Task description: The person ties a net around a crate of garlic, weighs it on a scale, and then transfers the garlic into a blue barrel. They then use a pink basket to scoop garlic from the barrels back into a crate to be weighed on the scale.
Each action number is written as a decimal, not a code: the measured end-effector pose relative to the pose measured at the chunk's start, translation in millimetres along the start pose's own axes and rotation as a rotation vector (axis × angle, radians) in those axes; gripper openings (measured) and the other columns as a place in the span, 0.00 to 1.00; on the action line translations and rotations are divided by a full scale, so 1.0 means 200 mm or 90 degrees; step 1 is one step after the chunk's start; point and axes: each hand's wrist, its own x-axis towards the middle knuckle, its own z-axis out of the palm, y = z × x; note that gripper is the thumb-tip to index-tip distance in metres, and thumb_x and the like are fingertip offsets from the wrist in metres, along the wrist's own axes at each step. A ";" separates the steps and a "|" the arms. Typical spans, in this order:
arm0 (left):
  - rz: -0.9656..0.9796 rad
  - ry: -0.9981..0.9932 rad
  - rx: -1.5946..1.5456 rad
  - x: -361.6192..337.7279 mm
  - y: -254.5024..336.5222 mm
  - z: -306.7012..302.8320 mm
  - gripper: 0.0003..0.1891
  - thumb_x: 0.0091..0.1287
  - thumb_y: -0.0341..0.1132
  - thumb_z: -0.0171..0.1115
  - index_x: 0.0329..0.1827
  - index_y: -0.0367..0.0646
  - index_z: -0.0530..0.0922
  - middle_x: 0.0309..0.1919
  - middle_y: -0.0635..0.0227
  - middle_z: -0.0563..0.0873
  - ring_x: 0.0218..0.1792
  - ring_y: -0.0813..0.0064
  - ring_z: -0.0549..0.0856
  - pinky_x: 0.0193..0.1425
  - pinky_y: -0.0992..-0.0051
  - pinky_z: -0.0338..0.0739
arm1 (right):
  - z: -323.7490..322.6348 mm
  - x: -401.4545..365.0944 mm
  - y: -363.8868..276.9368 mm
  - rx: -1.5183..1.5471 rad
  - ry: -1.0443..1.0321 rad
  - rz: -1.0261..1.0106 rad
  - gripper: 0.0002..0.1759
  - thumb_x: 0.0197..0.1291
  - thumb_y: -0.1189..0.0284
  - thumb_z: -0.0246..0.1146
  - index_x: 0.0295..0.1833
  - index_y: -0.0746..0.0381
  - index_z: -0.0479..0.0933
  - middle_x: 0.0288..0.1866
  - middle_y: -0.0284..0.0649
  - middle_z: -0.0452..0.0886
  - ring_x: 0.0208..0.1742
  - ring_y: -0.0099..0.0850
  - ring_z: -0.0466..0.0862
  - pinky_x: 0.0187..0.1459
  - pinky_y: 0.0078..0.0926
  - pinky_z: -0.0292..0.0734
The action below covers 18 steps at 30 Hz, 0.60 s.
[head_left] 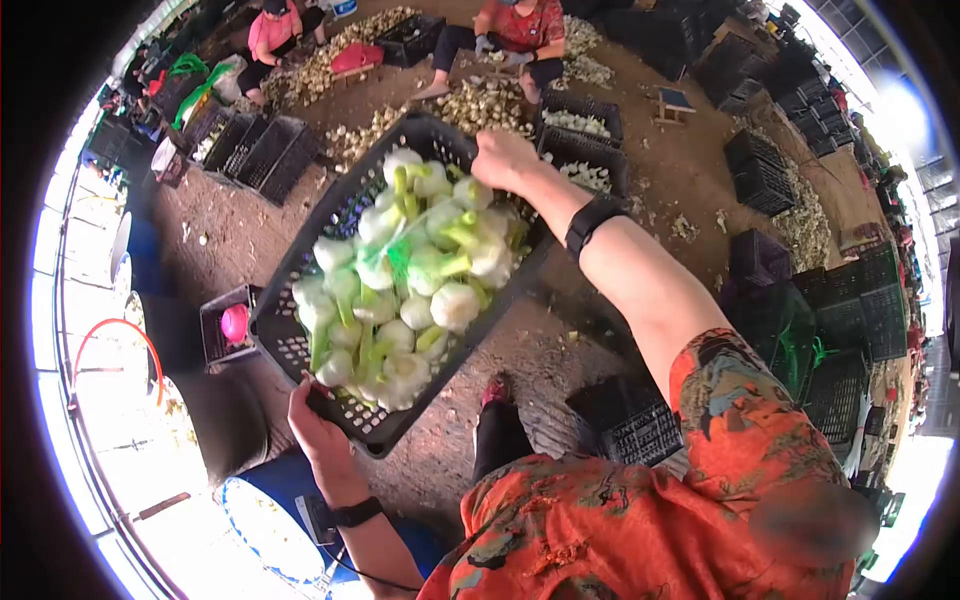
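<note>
A black plastic crate (375,428) hangs tilted in front of me, held between both hands. Inside it lies a heap of white garlic bulbs (455,305) with short green stems, some covered by a thin, clear and green net or film (398,262). My left hand (325,445) is closed on the near left corner of the crate. At the far right end, my right hand (503,160) grips the rim with the fingers curled over it. Parts of the fingers of both hands are hidden by the crate's edge.
Two seated people (525,25) work beside piles of garlic (485,108) on the ground. Black crates (630,420) stand right of my foot. A crate with a pink object (235,323) stands left. A small stool (675,103) and stacked crates (865,310) are at right.
</note>
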 end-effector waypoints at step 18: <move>-0.057 0.077 0.061 -0.25 -0.21 -0.01 0.24 0.56 0.23 0.53 0.58 0.50 0.70 0.40 0.67 0.77 0.33 0.71 0.79 0.36 0.70 0.79 | -0.09 -0.32 0.31 0.091 -0.099 -0.060 0.22 0.50 0.77 0.53 0.53 0.68 0.74 0.47 0.58 0.80 0.50 0.50 0.81 0.53 0.40 0.75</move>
